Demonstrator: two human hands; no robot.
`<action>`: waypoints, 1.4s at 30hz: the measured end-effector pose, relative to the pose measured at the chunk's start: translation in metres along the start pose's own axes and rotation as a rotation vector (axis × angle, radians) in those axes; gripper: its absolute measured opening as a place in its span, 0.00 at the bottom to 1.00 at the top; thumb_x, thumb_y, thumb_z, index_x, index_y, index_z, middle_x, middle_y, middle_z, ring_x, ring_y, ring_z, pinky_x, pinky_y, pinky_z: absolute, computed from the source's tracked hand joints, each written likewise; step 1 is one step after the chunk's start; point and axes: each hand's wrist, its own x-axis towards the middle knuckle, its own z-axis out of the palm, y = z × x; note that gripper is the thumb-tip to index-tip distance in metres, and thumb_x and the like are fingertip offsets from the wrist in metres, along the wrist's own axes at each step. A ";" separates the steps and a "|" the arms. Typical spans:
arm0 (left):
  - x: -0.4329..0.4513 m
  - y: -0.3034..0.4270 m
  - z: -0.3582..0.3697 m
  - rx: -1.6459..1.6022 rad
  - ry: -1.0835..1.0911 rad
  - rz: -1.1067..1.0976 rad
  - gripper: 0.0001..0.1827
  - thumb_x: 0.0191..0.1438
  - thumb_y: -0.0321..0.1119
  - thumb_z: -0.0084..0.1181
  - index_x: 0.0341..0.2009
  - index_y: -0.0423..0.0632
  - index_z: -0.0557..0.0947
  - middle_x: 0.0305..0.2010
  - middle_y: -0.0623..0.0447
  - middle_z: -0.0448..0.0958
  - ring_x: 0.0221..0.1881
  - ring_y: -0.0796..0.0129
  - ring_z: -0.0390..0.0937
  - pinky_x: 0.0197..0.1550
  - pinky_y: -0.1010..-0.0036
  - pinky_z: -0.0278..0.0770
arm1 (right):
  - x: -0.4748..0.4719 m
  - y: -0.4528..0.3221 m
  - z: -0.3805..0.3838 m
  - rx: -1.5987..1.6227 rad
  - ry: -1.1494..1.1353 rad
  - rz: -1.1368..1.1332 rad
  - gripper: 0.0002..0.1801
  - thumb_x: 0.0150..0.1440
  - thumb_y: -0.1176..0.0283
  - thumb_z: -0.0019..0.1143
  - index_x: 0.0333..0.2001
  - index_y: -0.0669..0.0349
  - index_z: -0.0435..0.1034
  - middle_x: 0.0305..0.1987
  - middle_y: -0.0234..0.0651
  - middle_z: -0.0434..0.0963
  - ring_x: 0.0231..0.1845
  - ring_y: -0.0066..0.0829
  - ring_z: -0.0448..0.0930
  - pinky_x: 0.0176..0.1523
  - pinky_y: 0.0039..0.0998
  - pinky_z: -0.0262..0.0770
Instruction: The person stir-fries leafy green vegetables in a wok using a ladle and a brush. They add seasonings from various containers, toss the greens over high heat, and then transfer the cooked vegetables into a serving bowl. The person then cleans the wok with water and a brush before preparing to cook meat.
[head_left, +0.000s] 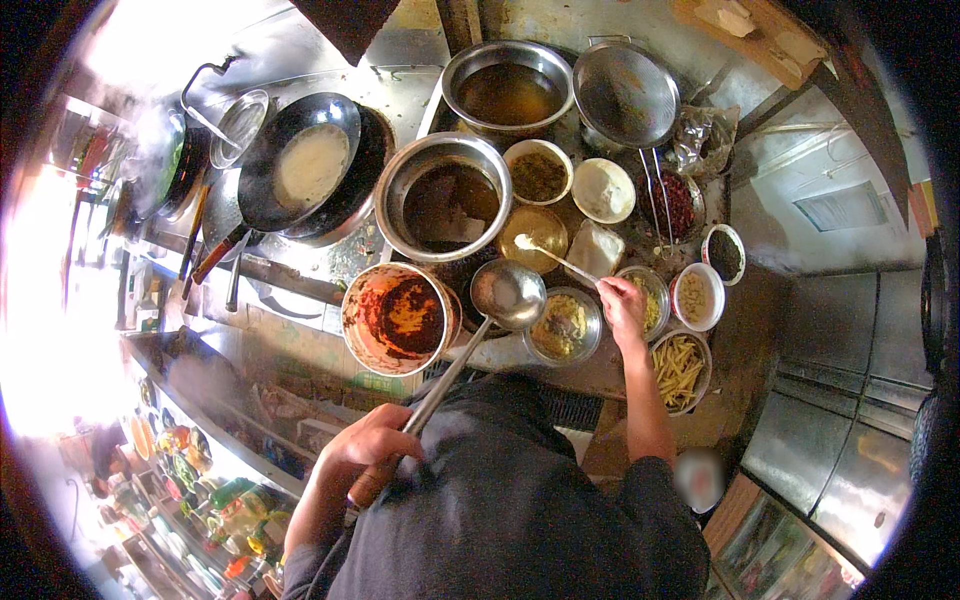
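My left hand (375, 442) grips the wooden-ended handle of a large metal ladle (442, 390), whose bowl is held up beside a tub of red chili paste (397, 319). In my right hand (622, 304) is a thin long-handled spoon (568, 266), its tip heaped with white stuff. That tip hangs over a round container with pale brown contents (536, 232). Near it stand a white-coated bowl (604, 190) and a squarish tub of white substance (597, 249). Below my right hand, part of a clear bowl of chopped yellowish food (652, 300) is hidden.
Left, a wok (300, 169) with cloudy liquid rests tilted on the stove; steam rises further left. Metal basins of dark liquid (450, 202) and brown liquid (516, 90) stand behind. A strainer (626, 94), minced garlic (564, 324) and cut yellow strips (679, 371) crowd the counter.
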 end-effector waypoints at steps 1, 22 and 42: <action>0.001 -0.002 0.001 -0.034 0.018 0.025 0.15 0.39 0.34 0.55 0.30 0.36 0.76 0.24 0.53 0.74 0.28 0.71 0.70 0.31 0.75 0.67 | 0.003 0.003 0.000 -0.119 0.030 -0.159 0.06 0.53 0.75 0.56 0.32 0.67 0.75 0.17 0.25 0.70 0.14 0.12 0.66 0.16 0.16 0.55; 0.013 -0.030 -0.010 0.040 0.031 0.050 0.15 0.39 0.37 0.58 0.27 0.36 0.76 0.22 0.50 0.74 0.29 0.69 0.71 0.33 0.73 0.68 | -0.010 -0.003 0.017 0.155 0.114 0.147 0.05 0.51 0.76 0.55 0.30 0.68 0.71 0.14 0.22 0.64 0.10 0.09 0.57 0.12 0.14 0.48; 0.148 0.006 0.137 -0.152 -0.447 0.597 0.17 0.56 0.42 0.52 0.34 0.38 0.72 0.33 0.47 0.72 0.35 0.66 0.69 0.37 0.70 0.71 | -0.307 -0.066 0.092 0.343 0.117 0.323 0.14 0.58 0.68 0.47 0.46 0.64 0.63 0.23 0.31 0.67 0.16 0.21 0.65 0.16 0.23 0.61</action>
